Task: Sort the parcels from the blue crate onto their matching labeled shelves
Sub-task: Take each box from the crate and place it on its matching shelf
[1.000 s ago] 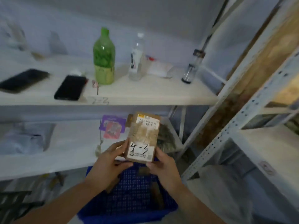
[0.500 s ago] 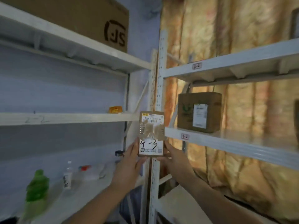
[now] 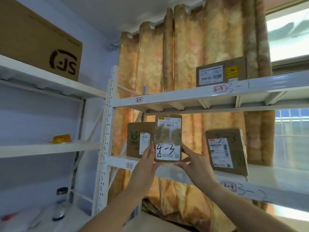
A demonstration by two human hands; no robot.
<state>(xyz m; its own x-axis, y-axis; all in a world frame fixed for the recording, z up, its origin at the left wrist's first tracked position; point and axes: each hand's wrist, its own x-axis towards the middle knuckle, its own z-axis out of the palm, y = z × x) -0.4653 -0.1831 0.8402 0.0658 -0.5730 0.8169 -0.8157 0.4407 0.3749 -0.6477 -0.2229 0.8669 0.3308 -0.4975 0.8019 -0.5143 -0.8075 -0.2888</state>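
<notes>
I hold a small flat brown parcel (image 3: 168,137) upright in front of me, with "4-3" handwritten on its white label. My left hand (image 3: 145,162) grips its lower left edge and my right hand (image 3: 194,162) grips its lower right edge. Behind it runs a white shelf (image 3: 274,180) tagged "3-2" at the left and "3-3" at the right. On that shelf stand a box marked 3-2 (image 3: 137,139) and a box marked 3-3 (image 3: 227,153). The shelf above (image 3: 167,97) carries tags "2-2" and "2-3". The blue crate is out of view.
A labelled box (image 3: 220,72) stands on the upper right shelf. A big brown carton (image 3: 38,41) sits on the left rack's top shelf, a small orange packet (image 3: 61,138) one shelf below. A dark-lidded jar (image 3: 60,204) stands lower left. An orange curtain (image 3: 184,56) hangs behind the racks.
My view has swung up from the blue crate and low shelves to the upper right rack. Both hands have lifted the 4-3 parcel in front of the 3-2 and 3-3 shelf.
</notes>
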